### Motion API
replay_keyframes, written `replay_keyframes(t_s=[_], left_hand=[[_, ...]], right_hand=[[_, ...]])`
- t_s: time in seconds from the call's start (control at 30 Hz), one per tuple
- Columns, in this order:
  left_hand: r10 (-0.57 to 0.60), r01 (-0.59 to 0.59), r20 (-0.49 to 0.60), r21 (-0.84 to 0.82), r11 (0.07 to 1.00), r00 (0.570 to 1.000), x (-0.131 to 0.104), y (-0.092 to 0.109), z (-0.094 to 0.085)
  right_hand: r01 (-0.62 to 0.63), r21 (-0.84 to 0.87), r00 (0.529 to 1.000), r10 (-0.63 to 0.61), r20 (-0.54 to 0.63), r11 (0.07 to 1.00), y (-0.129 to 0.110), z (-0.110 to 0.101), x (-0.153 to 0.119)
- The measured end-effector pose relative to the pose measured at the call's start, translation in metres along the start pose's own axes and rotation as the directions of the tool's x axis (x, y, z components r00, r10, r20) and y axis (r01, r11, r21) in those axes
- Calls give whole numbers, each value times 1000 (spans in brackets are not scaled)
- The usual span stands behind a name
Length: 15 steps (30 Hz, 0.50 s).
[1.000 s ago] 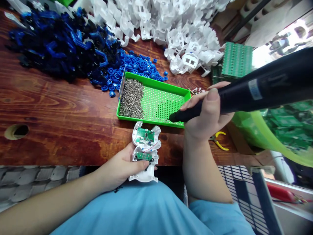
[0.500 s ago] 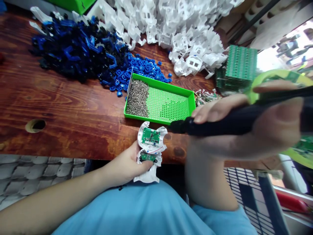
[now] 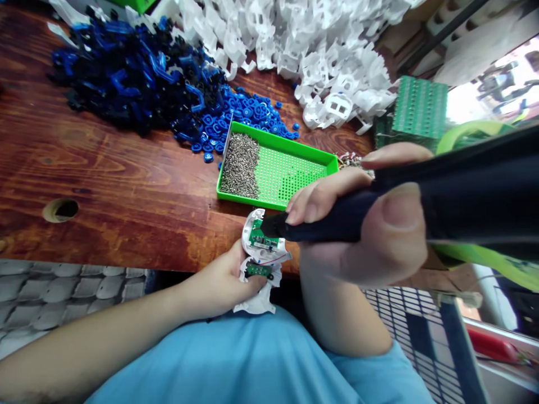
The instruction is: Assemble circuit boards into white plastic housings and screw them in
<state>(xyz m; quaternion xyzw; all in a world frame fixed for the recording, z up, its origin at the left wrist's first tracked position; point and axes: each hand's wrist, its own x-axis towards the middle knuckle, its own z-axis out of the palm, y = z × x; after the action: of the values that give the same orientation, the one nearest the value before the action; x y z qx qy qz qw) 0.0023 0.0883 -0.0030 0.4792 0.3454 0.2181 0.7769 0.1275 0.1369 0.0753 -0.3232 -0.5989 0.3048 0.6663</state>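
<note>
The black electric screwdriver [image 3: 379, 216] has swung down and inward: 1 second ago its tip hovered over the green tray [image 3: 295, 163], half a second ago it was at the tray's near edge, and now the tip rests against the upper green circuit board [image 3: 261, 238] inside the white housing [image 3: 261, 269], just on the near side of the tray. That reads as a screw carried from the tray to the board and about to be driven, though the screw itself is too small to see. The housing has barely moved, sitting at the table's near edge below the tray.

The right hand [image 3: 362, 224] is wrapped tight round the screwdriver barrel, thumb across the top and fingers curled under it. The left hand [image 3: 219, 280] grips the housing from the left, fingers closed round its lower half, thumb near the lower board [image 3: 257, 270].

Counted: 2 hands, 1 screwdriver, 1 housing in hand with 2 green boards in it, 1 green tray. In the tray's left part lies a heap of small metal screws [image 3: 242, 165], too many to count. Beyond the tray are 1 pile of blue and black parts [image 3: 138, 78], 1 pile of white shells [image 3: 320, 50] and, to the tray's right, 1 stack of green boards [image 3: 419, 109]
</note>
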Motion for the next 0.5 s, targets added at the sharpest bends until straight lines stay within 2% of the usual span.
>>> replay_keyframes(t_s=[0.13, 0.23, 0.3, 0.5], left_hand=[[4, -3, -12, 22, 1000, 1000, 1, 0, 0], [-21, 21, -21, 4, 1000, 1000, 1, 1, 1], [-32, 31, -19, -27, 999, 999, 1, 1, 1], [-47, 46, -17, -63, 997, 999, 2, 2, 2]], right_hand=[[-18, 40, 1000, 18, -7, 999, -7, 2, 2], [7, -18, 1000, -7, 18, 1000, -9, 3, 4], [6, -35, 999, -5, 38, 999, -6, 2, 3], [16, 84, 999, -13, -36, 996, 9, 0, -4]])
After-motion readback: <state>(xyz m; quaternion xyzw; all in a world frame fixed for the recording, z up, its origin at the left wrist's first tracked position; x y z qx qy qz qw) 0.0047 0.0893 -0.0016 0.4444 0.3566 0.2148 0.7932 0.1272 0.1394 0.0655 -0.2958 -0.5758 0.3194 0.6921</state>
